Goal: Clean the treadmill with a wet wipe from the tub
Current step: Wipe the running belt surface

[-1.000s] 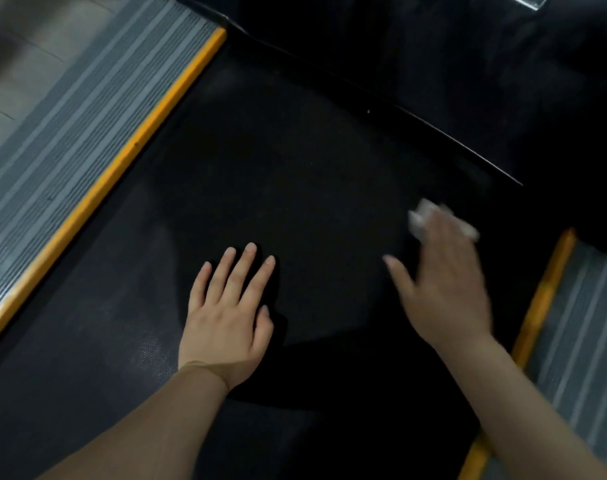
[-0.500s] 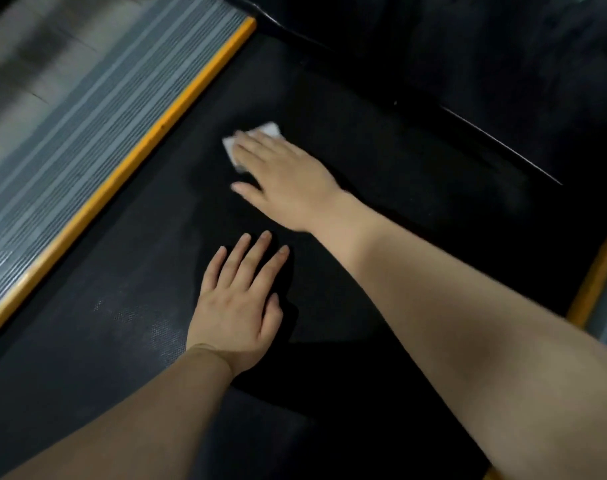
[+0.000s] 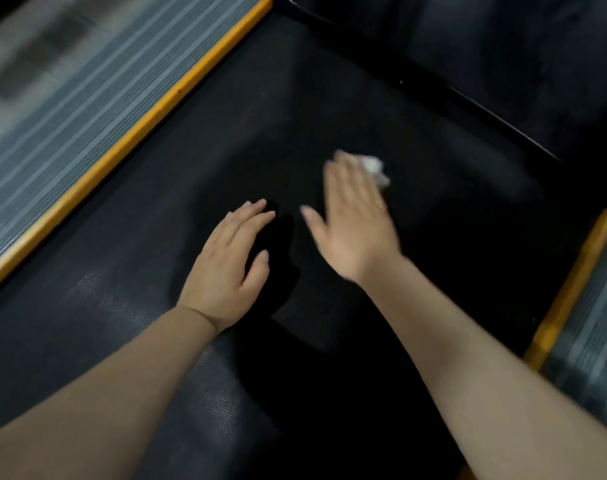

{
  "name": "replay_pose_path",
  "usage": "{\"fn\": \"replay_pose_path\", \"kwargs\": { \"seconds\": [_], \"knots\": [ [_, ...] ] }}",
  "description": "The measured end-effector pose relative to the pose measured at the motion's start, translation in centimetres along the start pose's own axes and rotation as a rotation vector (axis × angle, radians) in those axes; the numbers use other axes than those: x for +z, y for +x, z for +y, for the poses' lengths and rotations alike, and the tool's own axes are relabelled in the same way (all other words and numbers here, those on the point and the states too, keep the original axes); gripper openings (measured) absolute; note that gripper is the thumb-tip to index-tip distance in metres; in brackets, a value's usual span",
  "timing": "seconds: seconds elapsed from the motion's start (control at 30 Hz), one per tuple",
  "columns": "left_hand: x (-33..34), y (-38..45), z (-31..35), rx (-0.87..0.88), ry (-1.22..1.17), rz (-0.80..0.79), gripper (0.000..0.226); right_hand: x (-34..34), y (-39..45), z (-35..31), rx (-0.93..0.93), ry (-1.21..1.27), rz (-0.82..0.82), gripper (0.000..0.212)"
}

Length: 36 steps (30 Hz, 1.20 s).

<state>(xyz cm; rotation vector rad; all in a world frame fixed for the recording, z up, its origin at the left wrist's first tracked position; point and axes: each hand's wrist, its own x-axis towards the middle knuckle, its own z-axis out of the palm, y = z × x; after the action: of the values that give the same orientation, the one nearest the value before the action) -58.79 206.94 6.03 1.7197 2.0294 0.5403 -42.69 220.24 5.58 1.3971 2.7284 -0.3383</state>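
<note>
Under the right hand [image 3: 355, 223], near the middle of the treadmill belt [image 3: 198, 174]: a crumpled white wet wipe [image 3: 374, 168], pressed flat against the black surface beneath straight fingers, peeking out past the fingertips on the far side. Grip flat and wide, thumb splayed toward the left, nothing curled round the wipe as far as the motion blur allows; hand and wipe both smeared. Just beside it, nearer the left rail, the left hand [image 3: 229, 261]: palm down on the belt, fingers straight and close together, thumb apart, holding nothing, casting a dark shadow between the two hands. Both bare forearms reaching in from the near edge. Along the belt's left edge, an orange strip [image 3: 128, 140] with a ribbed grey side rail [image 3: 87, 88] beyond it. Along the right edge, a second orange strip [image 3: 572, 289] and a blurred piece of grey rail [image 3: 596, 344]. Across the belt's far edge, a dark glossy motor cover [image 3: 468, 57]. Faint pale sheen on the belt near the left forearm.
</note>
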Motion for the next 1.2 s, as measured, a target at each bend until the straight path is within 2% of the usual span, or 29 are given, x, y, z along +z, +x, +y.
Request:
{"fn": "replay_pose_path", "kwargs": {
  "seconds": [0.03,0.13,0.23,0.33,0.4,0.5,0.57,0.6,0.7,0.8,0.87,0.93,1.03,1.13,1.2],
  "knots": [
    [-0.6,-1.3,-1.1,-0.007,0.008,0.005,0.058,-0.3,3.8,-2.0,-0.124,0.015,-0.018,0.074],
    [-2.6,-6.7,-5.1,0.009,0.24,-0.005,0.062,-2.1,10.8,-8.8,-0.408,0.084,-0.147,0.067],
    [-3.7,-9.5,-7.1,0.005,0.318,-0.04,0.061,-2.1,9.4,-8.9,-0.479,0.28,-0.197,0.054],
    [-3.4,-9.3,-7.3,0.012,0.329,-0.047,0.062,-1.5,1.9,-4.6,-0.359,0.434,-0.094,0.056],
    [-3.4,-9.2,-7.3,0.02,0.347,-0.046,0.062,-1.0,-3.9,-1.4,-0.172,0.497,-0.006,0.037],
    [-3.5,-9.4,-7.3,0.018,0.372,-0.051,0.063,-2.0,-12.6,2.7,0.129,0.302,0.118,0.022],
    [-3.5,-9.4,-7.1,0.02,0.381,-0.057,0.063,-2.6,-16.3,4.2,0.241,0.118,0.195,0.015],
    [-3.6,-9.3,-7.1,0.017,0.383,-0.058,0.064,-2.3,-16.5,4.1,0.277,0.114,0.205,0.015],
    [-3.7,-9.2,-7.3,0.014,0.386,-0.06,0.065,-1.0,-9.7,-0.1,0.224,0.309,0.253,0.011],
    [-3.7,-9.3,-7.4,0.008,0.378,-0.071,0.066,-0.4,3.3,-8.8,-0.047,0.374,0.22,0.012],
    [-3.7,-9.2,-7.5,0.007,0.38,-0.069,0.066,-1.3,10.2,-14.6,-0.213,0.245,0.142,0.017],
    [-3.7,-9.1,-7.6,0.013,0.379,-0.077,0.066,-1.8,12.5,-16.8,-0.26,0.067,0.103,0.023],
    [-3.8,-9.2,-7.8,0.022,0.377,-0.091,0.067,-1.2,6.4,-12.5,-0.092,0.07,0.12,0.026],
    [-3.8,-9.2,-7.7,0.014,0.361,-0.092,0.066,-1.5,-7.1,-5.1,0.294,0.121,0.132,0.021],
    [-3.7,-9.2,-7.5,0.007,0.355,-0.075,0.065,-2.9,-15.6,-1.7,0.575,0.183,0.071,0.02]
  ]
}}
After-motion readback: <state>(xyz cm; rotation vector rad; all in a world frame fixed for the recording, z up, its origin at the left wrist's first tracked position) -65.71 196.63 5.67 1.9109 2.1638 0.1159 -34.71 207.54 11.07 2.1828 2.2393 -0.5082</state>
